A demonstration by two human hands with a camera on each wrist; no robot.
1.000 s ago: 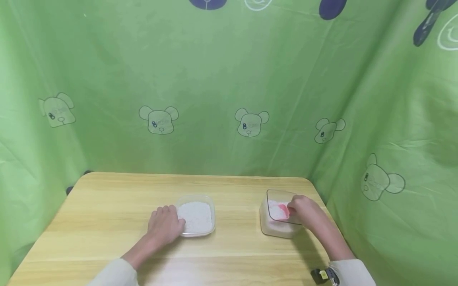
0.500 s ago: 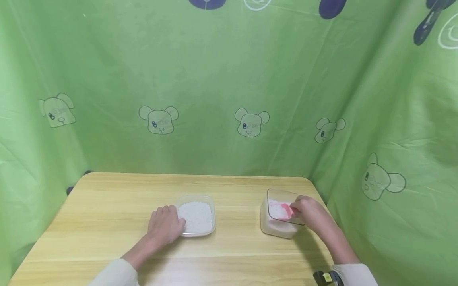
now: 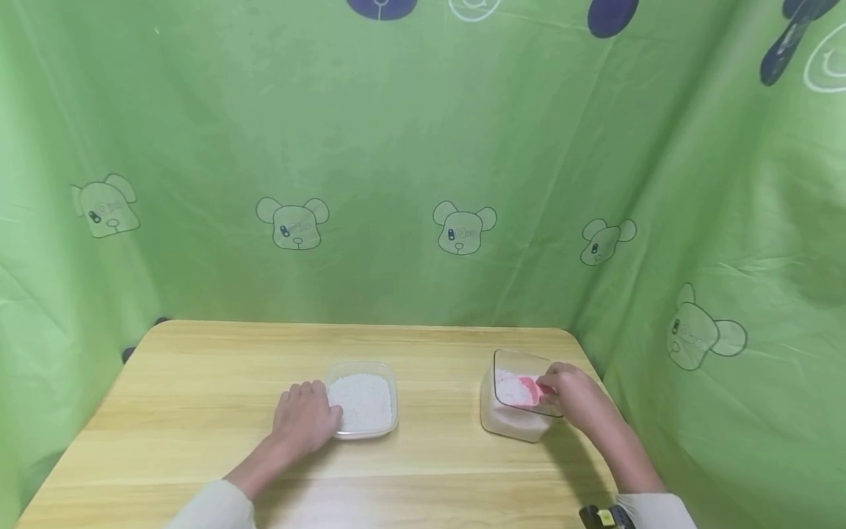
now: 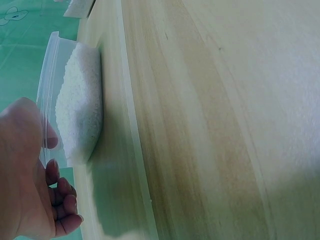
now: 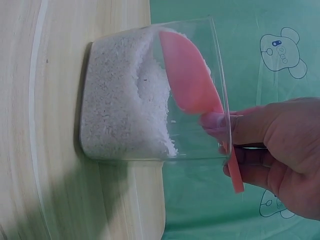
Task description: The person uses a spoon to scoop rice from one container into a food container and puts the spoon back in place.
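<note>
On the left, a low clear plastic container [image 3: 394, 400] holds white rice [image 3: 360, 402]. My left hand [image 3: 304, 417] grips its near left corner; in the left wrist view the thumb lies over the rim and the other fingers curl below it. To the right stands a taller clear bin [image 3: 487, 415], part filled with rice [image 5: 117, 100]. Inside its mouth, my right hand [image 3: 578, 395] pinches the handle of a pink scoop [image 5: 187, 75]. The scoop's bowl is tilted over the hollowed rice, its back facing the right wrist camera. What it carries is mostly hidden.
Both containers rest on a light wooden table [image 3: 423, 485]. A green curtain [image 3: 377, 147] with bear faces hangs behind and along both sides, close to the bin on the right. A dark wrist device [image 3: 604, 516] sits at my right sleeve.
My right hand has shifted slightly right with the scoop inside the bin, then stayed nearly still. The left hand and both containers keep their places.
</note>
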